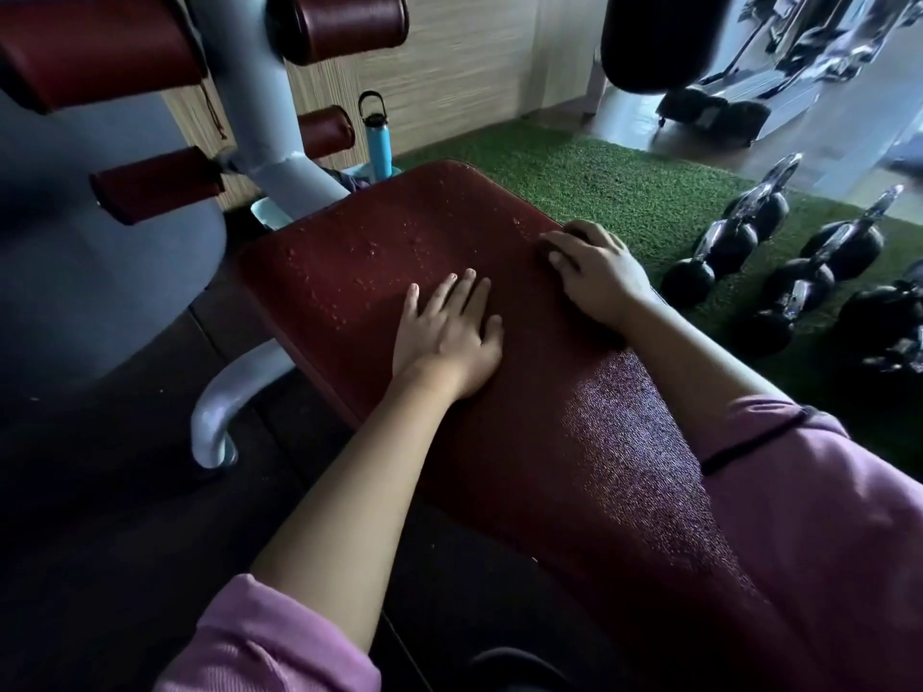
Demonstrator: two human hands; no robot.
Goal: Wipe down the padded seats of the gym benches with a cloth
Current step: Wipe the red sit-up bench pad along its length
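A dark red padded bench seat (379, 252) slopes from the upper middle down to the lower right, with droplets scattered over its upper part. My left hand (449, 337) lies flat on the middle of the pad, fingers straight and spread. My right hand (594, 277) sits at the pad's right edge. Its fingers are curled over a small dark wad, seemingly the cloth (549, 253), which is mostly hidden under the palm.
The machine's pale blue frame (259, 122) with red roller pads (155, 184) rises at the upper left. A teal water bottle (375, 137) stands behind the seat. Several black kettlebells (734, 242) sit on green turf (599, 182) to the right. Dark floor lies to the left.
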